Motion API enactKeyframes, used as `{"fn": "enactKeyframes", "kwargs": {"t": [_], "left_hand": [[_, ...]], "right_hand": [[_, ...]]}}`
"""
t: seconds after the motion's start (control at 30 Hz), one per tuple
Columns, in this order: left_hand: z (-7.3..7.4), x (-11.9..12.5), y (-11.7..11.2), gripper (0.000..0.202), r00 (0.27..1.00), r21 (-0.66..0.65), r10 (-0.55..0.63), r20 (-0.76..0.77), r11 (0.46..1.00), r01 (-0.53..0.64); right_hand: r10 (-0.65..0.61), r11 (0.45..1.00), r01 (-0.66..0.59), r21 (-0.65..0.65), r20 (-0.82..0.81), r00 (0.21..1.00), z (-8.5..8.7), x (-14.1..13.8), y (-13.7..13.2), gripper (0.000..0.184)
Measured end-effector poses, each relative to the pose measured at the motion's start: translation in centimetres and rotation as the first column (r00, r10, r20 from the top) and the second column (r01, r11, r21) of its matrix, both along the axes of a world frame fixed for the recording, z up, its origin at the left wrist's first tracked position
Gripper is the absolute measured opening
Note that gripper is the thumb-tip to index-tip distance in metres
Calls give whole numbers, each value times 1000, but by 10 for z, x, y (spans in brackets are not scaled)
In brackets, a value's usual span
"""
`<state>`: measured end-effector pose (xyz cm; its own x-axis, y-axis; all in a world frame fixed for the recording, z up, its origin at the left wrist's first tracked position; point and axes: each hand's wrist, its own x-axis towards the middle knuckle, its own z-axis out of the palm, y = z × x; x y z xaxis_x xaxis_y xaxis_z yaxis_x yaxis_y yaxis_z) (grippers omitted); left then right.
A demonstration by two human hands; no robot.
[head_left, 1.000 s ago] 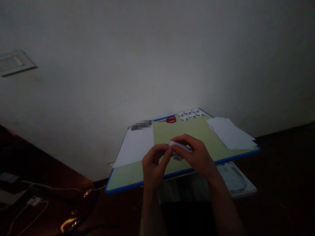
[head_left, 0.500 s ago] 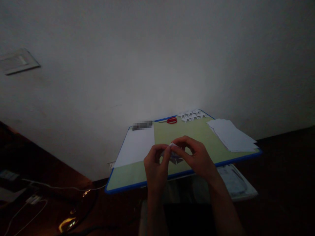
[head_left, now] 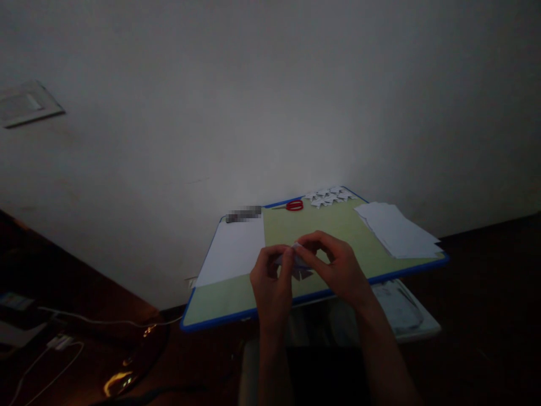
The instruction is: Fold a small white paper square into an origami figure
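Between my two hands is a small folded white paper, held above the near part of the green tabletop. My left hand pinches its left side between thumb and fingers. My right hand pinches it from the right, the two thumbs almost meeting at its top. Pointed flaps of the paper hang below the fingers; the rest is hidden behind them. At the far edge lie red-handled scissors and several folded white paper pieces set close together in rows.
A stack of white paper lies at the table's right. On the left is a white sheet, with a blurred dark object at its top. A wall rises behind the table; a white cable runs at lower left.
Both hands keep their pinch on the folded paper and have shifted only slightly. The view has moved a little; the other things on the table lie as before.
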<state>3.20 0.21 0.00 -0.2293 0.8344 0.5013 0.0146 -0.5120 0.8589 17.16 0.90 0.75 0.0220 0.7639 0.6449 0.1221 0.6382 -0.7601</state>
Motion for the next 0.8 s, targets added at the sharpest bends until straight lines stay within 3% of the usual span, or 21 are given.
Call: {"fn": "enactKeyframes", "kwargs": {"t": [0.33,0.57,0.8], "left_hand": [[-1,-2,0,13,999,18,-9,-44,1000,9],[2,-2,-3,13,997,14,-28,-71,999,29],[2,-2,-4,22,984,53,-166,70,985,163]], "right_hand": [[-2,1000,2,23,23,1000,1,3,-1,4],[-110,989,106,100,37,993,1,2,-1,5],[-121,983,119,142,1,993,1,2,-2,5]]}}
